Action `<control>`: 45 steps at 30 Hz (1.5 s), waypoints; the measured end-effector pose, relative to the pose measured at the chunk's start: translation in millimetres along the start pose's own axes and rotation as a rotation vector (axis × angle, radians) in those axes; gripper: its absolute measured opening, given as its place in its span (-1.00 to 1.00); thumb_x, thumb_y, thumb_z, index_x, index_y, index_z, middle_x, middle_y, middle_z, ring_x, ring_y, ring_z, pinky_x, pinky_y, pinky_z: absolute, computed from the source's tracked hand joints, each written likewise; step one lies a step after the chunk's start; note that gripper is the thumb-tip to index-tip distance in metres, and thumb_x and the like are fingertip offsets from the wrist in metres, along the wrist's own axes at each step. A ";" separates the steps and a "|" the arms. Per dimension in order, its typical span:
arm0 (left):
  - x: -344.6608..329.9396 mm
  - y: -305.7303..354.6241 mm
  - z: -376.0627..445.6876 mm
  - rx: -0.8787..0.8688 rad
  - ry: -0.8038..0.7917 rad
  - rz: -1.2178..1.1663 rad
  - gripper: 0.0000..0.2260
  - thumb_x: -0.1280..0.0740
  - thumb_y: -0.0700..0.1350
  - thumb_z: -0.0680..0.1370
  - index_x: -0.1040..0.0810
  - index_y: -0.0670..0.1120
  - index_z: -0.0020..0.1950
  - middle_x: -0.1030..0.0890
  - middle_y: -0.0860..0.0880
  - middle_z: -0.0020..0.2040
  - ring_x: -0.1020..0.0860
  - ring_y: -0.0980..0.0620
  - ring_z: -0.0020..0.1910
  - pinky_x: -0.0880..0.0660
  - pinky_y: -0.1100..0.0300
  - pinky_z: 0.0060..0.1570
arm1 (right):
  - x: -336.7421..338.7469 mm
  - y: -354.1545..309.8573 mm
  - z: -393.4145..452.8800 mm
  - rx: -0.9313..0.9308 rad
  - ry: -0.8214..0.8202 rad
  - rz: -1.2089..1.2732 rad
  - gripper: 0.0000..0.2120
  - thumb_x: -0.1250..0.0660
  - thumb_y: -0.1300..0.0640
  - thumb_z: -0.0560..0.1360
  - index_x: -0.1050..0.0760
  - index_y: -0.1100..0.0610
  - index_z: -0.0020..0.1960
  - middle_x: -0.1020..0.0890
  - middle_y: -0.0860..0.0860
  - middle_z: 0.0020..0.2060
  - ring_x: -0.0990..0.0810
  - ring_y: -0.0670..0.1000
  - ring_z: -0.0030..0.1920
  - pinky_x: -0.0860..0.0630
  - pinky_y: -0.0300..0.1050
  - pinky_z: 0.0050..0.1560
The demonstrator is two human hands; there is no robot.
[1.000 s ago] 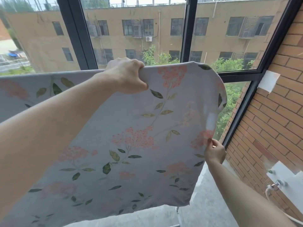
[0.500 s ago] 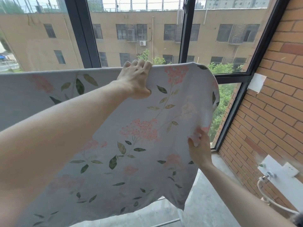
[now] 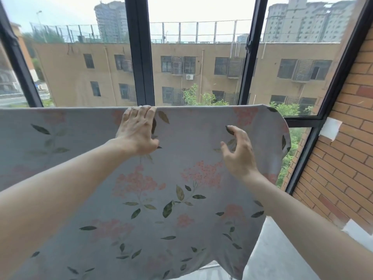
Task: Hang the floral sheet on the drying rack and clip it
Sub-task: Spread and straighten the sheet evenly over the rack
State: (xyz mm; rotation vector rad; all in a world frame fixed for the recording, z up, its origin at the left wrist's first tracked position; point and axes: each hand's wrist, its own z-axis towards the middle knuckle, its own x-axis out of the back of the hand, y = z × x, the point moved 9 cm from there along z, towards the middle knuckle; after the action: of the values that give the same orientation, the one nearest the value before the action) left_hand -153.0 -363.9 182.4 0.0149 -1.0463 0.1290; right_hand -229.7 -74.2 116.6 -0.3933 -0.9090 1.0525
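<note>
**Floral sheet draped over a bar, left hand at its top fold**

At the centre of the frame the top fold of the floral sheet (image 3: 161, 199) is held by the left hand (image 3: 137, 132): the fingers are hooked over the upper edge, and the thumb is laid against the near face of the cloth. Whether the cloth is actually pinched or only pressed down cannot be told with certainty, but the fingers are seen curled over the fold. To the right of centre the right hand (image 3: 238, 156) is held open, with fingers spread and slightly bent; nothing is gripped by it, and whether its fingertips touch the cloth cannot be told.

The sheet is spread across the middle and lower part of the frame, from the left border almost to the right. Its straight upper edge is draped over a horizontal support that is hidden beneath the fabric, and its rounded right corner hangs down at the right of the frame. A short length of pale rack tube (image 3: 210, 266) is visible under the lower hem, at the bottom right.

Behind the sheet, dark window frames (image 3: 141, 57) are seen across the upper half, with a tan building (image 3: 201, 63) beyond the glass. A brick wall (image 3: 343, 148) fills the right edge of the frame.
</note>
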 end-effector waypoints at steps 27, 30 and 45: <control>44.0 -287.0 -133.6 0.571 -0.187 0.137 -0.14 -0.37 0.08 0.54 0.07 0.04 0.70 0.07 0.01 0.70 0.12 -0.05 0.68 0.17 -0.06 0.64 | -285.7 -281.0 41.8 0.600 -0.469 -0.270 -0.46 -0.30 -0.12 0.59 -0.35 -0.06 0.53 -0.47 -0.03 0.41 -0.40 0.12 0.42 -0.15 0.08 0.49; 65.5 -331.8 -167.5 0.594 -0.160 0.173 -0.16 -0.38 0.10 0.52 -0.01 0.06 0.69 -0.01 0.01 0.69 0.04 -0.05 0.67 0.11 -0.08 0.64 | -317.8 -316.5 27.0 0.613 -0.490 -0.280 -0.44 -0.32 -0.11 0.56 -0.34 -0.06 0.54 -0.45 -0.02 0.44 -0.40 0.14 0.40 -0.16 0.09 0.50; 149.4 -552.1 -341.9 0.748 -0.094 0.150 -0.27 -0.47 0.04 0.44 -0.31 0.03 0.59 -0.30 0.00 0.59 -0.30 -0.12 0.52 -0.20 -0.07 0.49 | -451.2 -473.3 -95.4 0.651 -0.576 -0.077 -0.36 -0.38 -0.04 0.55 -0.30 -0.02 0.59 -0.33 -0.03 0.54 -0.27 0.10 0.53 -0.07 0.14 0.61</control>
State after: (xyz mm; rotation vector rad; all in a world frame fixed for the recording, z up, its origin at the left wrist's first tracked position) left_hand 278.2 -871.7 167.2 0.6241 -1.0417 0.6552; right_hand 31.8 -678.3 174.5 0.5093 -1.0072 1.3463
